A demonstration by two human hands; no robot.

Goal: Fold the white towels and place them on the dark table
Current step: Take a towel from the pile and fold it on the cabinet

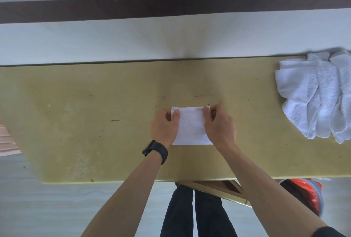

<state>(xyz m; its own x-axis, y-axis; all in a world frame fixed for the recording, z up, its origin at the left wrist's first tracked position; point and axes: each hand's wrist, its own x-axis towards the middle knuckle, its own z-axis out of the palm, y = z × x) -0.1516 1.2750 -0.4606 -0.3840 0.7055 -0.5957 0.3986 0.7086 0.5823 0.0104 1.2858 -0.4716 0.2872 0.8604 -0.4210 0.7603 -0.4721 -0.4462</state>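
Here we are at the yellowish tabletop [95,113], and the white towel [191,128] lies flat in the middle of it, already down to a small neat rectangle, near the person's edge. The left hand [165,124], black watch [155,151] on its wrist, pinches the far left corner with the thumb on top. The right hand [220,124] does the same at the far right corner, so both are grasping the cloth, one on each side of it. By the look of it this is either squaring up the fold or starting one more. The thing to get right is evenness: both corners should travel together and land square on the near edge, so the layers don't skew. A light pinch will do, because terry cloth is soft and clings to itself, and a hard tug from one side would drag the lower layers out of line. A flat press along the crease afterwards should help it hold. Off at the right end of the tabletop sits the pile of towels [319,96], loose and rumpled, well apart from the one in hand, so I'd say plenty of the job remains. The dark table this one is bound for isn't in view from here, and lifting it from underneath would stop the fold springing open on the way.
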